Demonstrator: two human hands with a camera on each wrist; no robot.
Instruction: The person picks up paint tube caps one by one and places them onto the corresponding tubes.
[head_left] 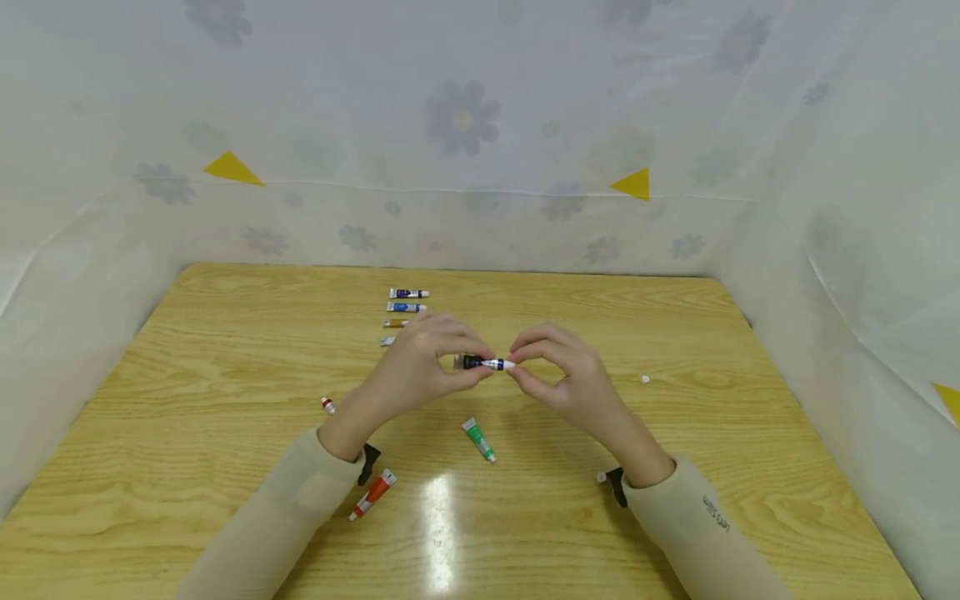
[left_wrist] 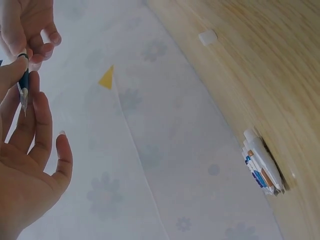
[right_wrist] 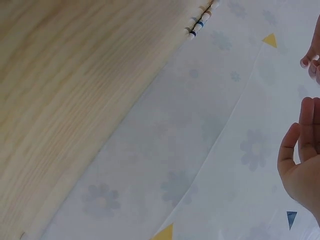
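— Hands first: where are they?

— Both are raised over the middle of the wooden table (head_left: 225, 350). The left hand (head_left: 420, 362) and the right hand (head_left: 566, 375) meet at one small dark paint tube (head_left: 480, 363), which is held level between them, clear of the tabletop.

— How do the fingers sit?

— The left hand's fingers curl round the tube's body and pinch it. The right hand's thumb and forefinger pinch the white cap end (head_left: 504, 364), with the other fingers loosely bent. From the left wrist view the tube (left_wrist: 23, 80) shows as a blue sliver between fingertips; the right wrist view catches only the edge of the right hand (right_wrist: 302, 165), so the grip cannot be read there.

— Is the cap on or off?

— It looks seated on the tube, but at this distance I can't be sure.

— What else lies on the table?

— A green tube (head_left: 478, 439) lies just in front of the hands, nearer the person. An orange-red tube (head_left: 372, 494) lies beside the left sleeve. A small red-tipped tube (head_left: 327, 405) sits left of the left wrist. Behind the left hand, a short column of tubes (head_left: 406, 307) lies side by side toward the far edge; the nearest one is partly hidden by the fingers. A tiny white bit (head_left: 645, 380) rests well apart on the right. Flowered white sheeting (head_left: 480, 125) with yellow triangles walls the table in.
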